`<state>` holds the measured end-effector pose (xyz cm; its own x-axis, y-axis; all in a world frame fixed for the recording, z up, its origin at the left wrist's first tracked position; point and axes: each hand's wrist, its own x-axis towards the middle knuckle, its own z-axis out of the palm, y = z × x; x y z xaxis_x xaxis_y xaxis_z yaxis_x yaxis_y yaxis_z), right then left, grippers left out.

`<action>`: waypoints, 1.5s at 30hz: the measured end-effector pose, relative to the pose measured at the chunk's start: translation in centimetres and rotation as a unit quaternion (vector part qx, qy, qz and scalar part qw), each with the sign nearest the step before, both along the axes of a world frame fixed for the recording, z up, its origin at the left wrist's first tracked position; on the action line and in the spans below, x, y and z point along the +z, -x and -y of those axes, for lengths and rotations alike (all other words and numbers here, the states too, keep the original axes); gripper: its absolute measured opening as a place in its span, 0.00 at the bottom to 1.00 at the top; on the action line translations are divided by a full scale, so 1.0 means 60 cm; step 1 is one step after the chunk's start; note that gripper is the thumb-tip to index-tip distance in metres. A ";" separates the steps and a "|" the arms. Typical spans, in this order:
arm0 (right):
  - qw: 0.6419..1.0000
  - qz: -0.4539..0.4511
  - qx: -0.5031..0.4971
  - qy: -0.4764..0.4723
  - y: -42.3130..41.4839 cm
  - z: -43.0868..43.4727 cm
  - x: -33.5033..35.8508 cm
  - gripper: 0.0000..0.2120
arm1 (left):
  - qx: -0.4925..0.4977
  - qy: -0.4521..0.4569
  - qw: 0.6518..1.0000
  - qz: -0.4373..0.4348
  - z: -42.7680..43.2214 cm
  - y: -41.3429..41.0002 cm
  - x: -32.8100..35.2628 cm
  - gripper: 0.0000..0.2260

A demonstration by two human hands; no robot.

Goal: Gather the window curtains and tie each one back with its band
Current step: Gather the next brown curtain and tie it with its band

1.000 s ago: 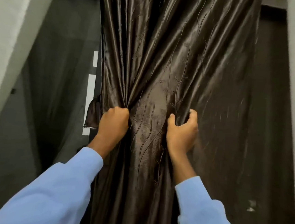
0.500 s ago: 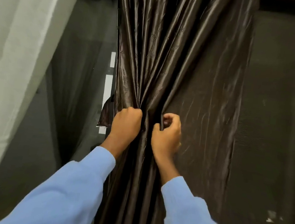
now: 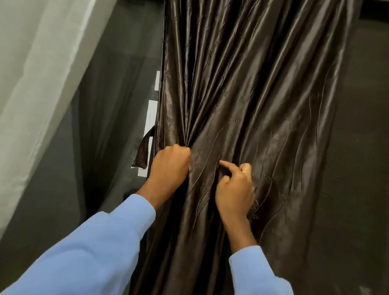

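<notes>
curtain: dark brown satin curtain (image 3: 252,93) is hanging mid-frame against a dark backdrop (image 3: 373,139) | left: your left hand (image 3: 169,166) is clenching its gathered pleats | right: your right hand (image 3: 234,188) is curling into a fold just beside, forefinger outstretched | band (image 3: 144,150) is dangling at the curtain's left edge | room: white sheer drape (image 3: 30,74) is hanging far left

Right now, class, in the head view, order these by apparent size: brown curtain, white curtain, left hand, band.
brown curtain, largest
white curtain, nearer the camera, partly cut off
left hand
band, smallest, partly hidden
</notes>
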<state>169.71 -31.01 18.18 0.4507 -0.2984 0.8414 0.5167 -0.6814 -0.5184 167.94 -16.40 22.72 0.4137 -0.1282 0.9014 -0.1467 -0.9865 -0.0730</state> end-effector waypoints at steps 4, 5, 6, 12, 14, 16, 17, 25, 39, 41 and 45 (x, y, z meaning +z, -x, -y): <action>0.997 -0.066 -0.035 -0.014 -0.020 0.034 -0.009 0.22 | -0.002 0.007 1.000 0.000 -0.005 0.004 0.000 0.08; 0.996 -0.076 -0.032 -0.020 -0.024 0.038 -0.010 0.21 | -0.003 0.006 1.000 0.003 -0.005 0.005 0.000 0.08; 0.996 -0.076 -0.022 -0.032 -0.024 0.039 -0.008 0.20 | -0.004 0.006 1.000 0.004 -0.002 0.006 -0.001 0.09; 0.995 -0.032 0.036 -0.082 -0.005 -0.003 0.006 0.33 | -0.017 0.010 1.000 0.011 0.018 0.011 -0.001 0.07; 0.995 -0.036 0.037 -0.082 -0.005 -0.016 0.009 0.33 | -0.002 0.003 1.000 0.008 0.018 0.012 -0.001 0.05; 0.995 -0.044 0.033 -0.082 -0.009 -0.025 0.012 0.27 | 0.005 0.004 1.000 0.005 0.013 0.013 -0.001 0.05; 0.995 -0.040 0.036 -0.084 -0.008 -0.029 0.012 0.24 | 0.004 0.006 1.000 0.003 0.010 0.014 -0.001 0.05; 0.982 0.081 0.037 -0.168 0.011 -0.050 0.004 0.10 | -0.008 0.008 1.000 0.011 0.003 0.019 -0.001 0.09; 0.916 0.117 0.094 -0.371 0.012 0.012 0.000 0.17 | 0.027 -0.002 1.000 0.009 -0.029 0.035 -0.001 0.07; 0.904 0.165 0.090 -0.383 0.020 0.032 0.003 0.21 | 0.033 0.000 0.999 0.012 -0.036 0.034 -0.001 0.09; 0.900 0.254 0.087 -0.343 0.046 0.039 0.009 0.28 | 0.040 0.000 0.999 -0.005 -0.025 0.033 0.000 0.05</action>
<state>166.96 -33.36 18.74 0.1492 -0.7890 0.5960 0.8741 -0.1765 -0.4525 165.94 -14.90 22.73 0.4324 -0.0952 0.8966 -0.0685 -0.9950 -0.0726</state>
